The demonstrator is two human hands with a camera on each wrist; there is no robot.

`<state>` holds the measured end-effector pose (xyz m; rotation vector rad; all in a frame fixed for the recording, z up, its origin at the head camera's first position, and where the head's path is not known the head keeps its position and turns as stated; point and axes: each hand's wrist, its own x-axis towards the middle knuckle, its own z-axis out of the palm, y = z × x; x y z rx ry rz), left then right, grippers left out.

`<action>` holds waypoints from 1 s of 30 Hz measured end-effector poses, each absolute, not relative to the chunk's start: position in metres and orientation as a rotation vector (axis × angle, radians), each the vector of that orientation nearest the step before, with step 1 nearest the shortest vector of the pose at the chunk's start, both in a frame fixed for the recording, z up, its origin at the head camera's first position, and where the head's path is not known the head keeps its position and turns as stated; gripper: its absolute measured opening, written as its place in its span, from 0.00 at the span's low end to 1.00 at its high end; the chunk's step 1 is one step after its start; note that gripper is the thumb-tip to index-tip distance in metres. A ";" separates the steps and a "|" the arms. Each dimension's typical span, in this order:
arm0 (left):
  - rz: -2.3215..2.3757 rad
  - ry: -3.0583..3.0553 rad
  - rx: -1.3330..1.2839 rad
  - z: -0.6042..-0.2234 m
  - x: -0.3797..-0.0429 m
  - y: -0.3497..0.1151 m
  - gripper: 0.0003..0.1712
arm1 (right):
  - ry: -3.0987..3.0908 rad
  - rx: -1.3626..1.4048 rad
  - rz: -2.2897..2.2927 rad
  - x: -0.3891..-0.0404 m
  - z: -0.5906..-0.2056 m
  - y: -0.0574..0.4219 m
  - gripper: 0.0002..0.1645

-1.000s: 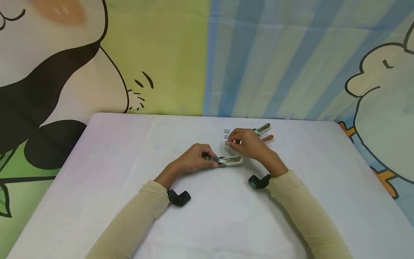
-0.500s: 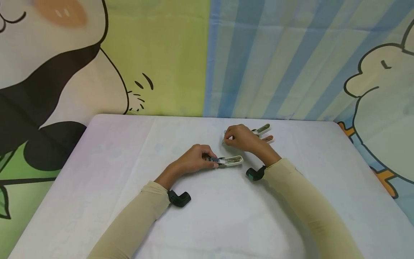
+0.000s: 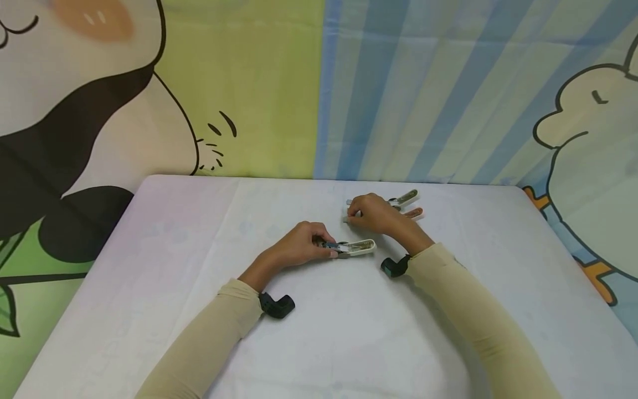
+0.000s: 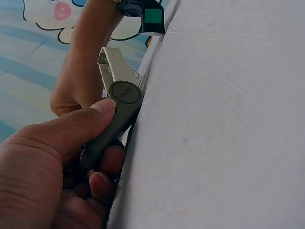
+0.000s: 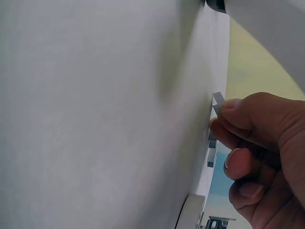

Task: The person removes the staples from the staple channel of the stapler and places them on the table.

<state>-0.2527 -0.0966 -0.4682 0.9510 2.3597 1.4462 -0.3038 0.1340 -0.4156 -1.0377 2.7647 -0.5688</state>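
Observation:
My left hand (image 3: 301,245) grips an opened stapler (image 3: 359,247) low over the table, thumb on its dark grey body and the pale arm swung out towards the right. In the left wrist view the thumb presses beside the round hinge of this stapler (image 4: 125,95). Farther back, my right hand (image 3: 371,213) pinches a small grey strip of staples (image 5: 218,98) between thumb and finger, at the tabletop. More staple strips (image 5: 211,157) lie just beyond those fingers, partly hidden by them.
Behind the right hand lie two more opened staplers, one with a greenish inside (image 3: 410,196) and one with a brownish-orange inside (image 3: 413,213). The white-covered table (image 3: 309,332) ends at a cartoon-printed cloth backdrop (image 3: 269,83).
My right hand has shifted slightly left and away from me, now covering most of the staple strips seen earlier. The left hand and its stapler have stayed in place.

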 end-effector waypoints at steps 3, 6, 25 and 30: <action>1.443 2.356 0.946 -0.467 -0.252 -0.096 0.10 | 2.755 -1.024 -0.557 -0.304 -0.417 0.137 0.04; 1.434 2.358 0.933 -0.467 -0.252 -0.096 0.10 | 2.756 -0.999 -0.552 -0.304 -0.418 0.140 0.04; 1.422 2.371 0.933 -0.465 -0.252 -0.095 0.10 | 2.727 -1.056 -0.705 -0.277 -0.403 0.155 0.13; 1.423 2.377 0.928 -0.466 -0.252 -0.095 0.10 | 2.667 -1.152 -0.721 -0.265 -0.403 0.162 0.19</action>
